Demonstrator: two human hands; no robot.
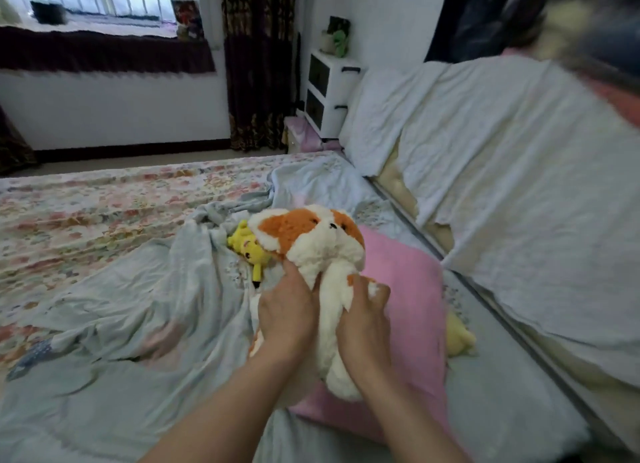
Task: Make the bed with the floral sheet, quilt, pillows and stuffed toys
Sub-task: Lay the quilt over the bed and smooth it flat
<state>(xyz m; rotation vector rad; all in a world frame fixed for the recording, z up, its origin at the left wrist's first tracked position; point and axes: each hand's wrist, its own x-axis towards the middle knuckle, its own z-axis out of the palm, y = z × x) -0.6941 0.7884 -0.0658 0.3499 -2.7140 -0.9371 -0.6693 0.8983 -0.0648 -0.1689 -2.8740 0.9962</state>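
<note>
The left grip and right grip both squeeze the orange-and-white toy dog over the pink pillow, near the head edge of the bed. A yellow toy lies on the quilt.

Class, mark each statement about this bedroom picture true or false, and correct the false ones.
1. Both hands hold the plush. True: the left hand and the right hand each grip the orange and white plush.
2. The pillow by the plush is green. False: the pillow is pink.
3. A yellow toy lies on the quilt, left of the plush. True: the yellow toy lies on the quilt.
4. The quilt is spread flat and smooth. False: it lies crumpled in folds.
5. The nightstand is white. True: the nightstand is white with dark drawer fronts.
</note>
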